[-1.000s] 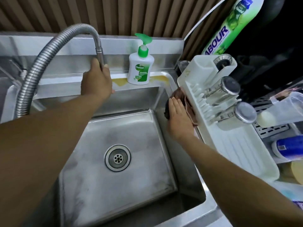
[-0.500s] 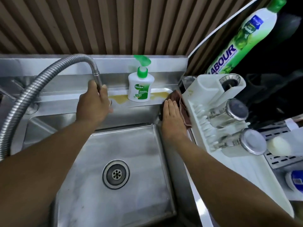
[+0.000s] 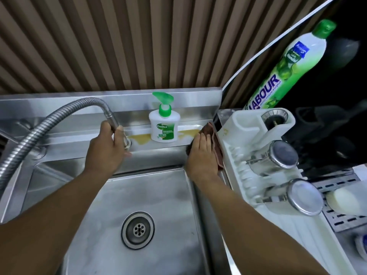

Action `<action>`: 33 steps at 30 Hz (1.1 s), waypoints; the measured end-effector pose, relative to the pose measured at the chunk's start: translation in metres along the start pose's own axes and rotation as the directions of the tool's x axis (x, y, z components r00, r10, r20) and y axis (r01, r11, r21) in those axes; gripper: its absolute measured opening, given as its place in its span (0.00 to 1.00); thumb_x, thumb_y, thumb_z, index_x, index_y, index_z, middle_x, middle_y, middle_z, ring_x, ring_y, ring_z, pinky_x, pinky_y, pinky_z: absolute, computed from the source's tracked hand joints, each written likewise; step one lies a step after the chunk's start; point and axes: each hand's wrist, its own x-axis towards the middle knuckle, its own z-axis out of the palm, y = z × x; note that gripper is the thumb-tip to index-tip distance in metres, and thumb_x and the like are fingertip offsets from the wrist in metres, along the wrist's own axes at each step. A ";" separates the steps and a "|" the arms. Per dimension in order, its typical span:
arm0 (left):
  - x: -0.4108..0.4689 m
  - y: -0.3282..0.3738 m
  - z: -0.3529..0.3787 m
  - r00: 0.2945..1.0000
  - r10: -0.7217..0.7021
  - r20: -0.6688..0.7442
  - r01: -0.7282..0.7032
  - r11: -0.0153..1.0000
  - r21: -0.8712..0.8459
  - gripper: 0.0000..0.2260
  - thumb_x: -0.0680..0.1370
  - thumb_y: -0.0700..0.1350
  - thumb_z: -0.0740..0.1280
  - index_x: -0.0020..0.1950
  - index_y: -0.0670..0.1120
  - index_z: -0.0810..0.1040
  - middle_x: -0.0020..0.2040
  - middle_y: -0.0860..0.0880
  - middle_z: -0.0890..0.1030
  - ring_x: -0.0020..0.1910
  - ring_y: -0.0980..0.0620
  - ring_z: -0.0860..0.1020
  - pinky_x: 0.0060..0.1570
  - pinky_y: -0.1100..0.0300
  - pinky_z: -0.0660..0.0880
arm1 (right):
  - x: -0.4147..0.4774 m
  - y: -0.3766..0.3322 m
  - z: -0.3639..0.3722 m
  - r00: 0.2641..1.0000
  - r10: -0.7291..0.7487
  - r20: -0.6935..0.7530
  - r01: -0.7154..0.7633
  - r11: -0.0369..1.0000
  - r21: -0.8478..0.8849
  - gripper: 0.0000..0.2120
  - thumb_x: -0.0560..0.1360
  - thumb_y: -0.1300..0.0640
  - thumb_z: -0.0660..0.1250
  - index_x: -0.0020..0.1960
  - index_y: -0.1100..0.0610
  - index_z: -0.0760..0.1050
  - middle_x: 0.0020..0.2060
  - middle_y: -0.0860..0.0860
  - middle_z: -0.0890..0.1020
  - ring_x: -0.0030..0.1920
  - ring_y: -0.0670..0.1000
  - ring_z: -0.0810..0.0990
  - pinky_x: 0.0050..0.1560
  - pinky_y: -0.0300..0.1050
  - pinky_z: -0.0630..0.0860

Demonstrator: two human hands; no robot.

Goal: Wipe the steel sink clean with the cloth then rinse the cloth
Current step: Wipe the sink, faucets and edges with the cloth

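2 hands reach over 1 steel sink. Left of the soap bottle, the left hand curls around the nozzle of 1 flexible faucet hose. Right of the soap bottle, the right hand presses flat, fingers straight, on 1 brown cloth at the ledge corner, crowded by 1 white rack holding 2 steel cups.

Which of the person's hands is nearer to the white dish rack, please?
The right hand, pressing the brown cloth at the sink's back right corner, just beside the white dish rack. The left hand grips the tap hose, farther left.
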 end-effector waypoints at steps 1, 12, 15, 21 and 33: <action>0.001 0.000 0.000 1.000 0.000 0.003 0.000 1.000 -0.004 0.11 0.84 0.57 0.56 0.50 0.50 0.65 0.44 0.49 0.84 0.27 0.50 0.84 0.41 0.44 0.81 | 0.004 -0.001 0.001 1.000 0.016 0.010 -0.017 1.000 0.016 0.40 0.77 0.60 0.62 0.80 0.64 0.42 0.81 0.59 0.49 0.81 0.57 0.44 0.78 0.47 0.43; -0.073 0.022 0.008 0.973 0.089 -0.215 -0.100 0.994 -0.037 0.24 0.76 0.51 0.71 0.68 0.47 0.69 0.64 0.47 0.74 0.53 0.40 0.79 0.50 0.53 0.73 | -0.079 0.031 0.038 0.983 -0.025 -0.181 0.000 0.990 -0.139 0.39 0.69 0.62 0.68 0.78 0.60 0.61 0.76 0.61 0.64 0.77 0.62 0.60 0.75 0.54 0.59; -0.064 0.042 0.022 0.985 0.128 -0.113 -0.132 0.991 -0.035 0.31 0.71 0.56 0.75 0.70 0.49 0.68 0.66 0.49 0.72 0.60 0.45 0.76 0.54 0.49 0.75 | -0.045 0.021 0.037 0.981 0.027 -0.194 -0.054 0.989 -0.137 0.38 0.71 0.60 0.69 0.79 0.60 0.61 0.76 0.62 0.64 0.77 0.61 0.61 0.76 0.53 0.61; 0.012 0.069 0.047 0.988 0.137 0.070 -0.145 0.983 0.116 0.40 0.68 0.63 0.77 0.74 0.53 0.63 0.70 0.49 0.69 0.61 0.42 0.76 0.55 0.46 0.77 | 0.003 0.002 0.019 0.986 0.034 -0.162 -0.037 0.999 -0.010 0.39 0.77 0.66 0.58 0.80 0.65 0.38 0.81 0.60 0.45 0.81 0.56 0.45 0.73 0.43 0.35; -0.002 0.065 0.000 0.971 0.233 0.057 -0.237 0.967 0.088 0.17 0.71 0.59 0.76 0.50 0.54 0.72 0.45 0.56 0.78 0.43 0.49 0.73 0.42 0.56 0.69 | 0.053 -0.008 -0.006 0.997 0.081 -0.005 -0.080 0.996 0.024 0.39 0.80 0.58 0.57 0.80 0.63 0.34 0.80 0.58 0.38 0.80 0.54 0.38 0.78 0.46 0.39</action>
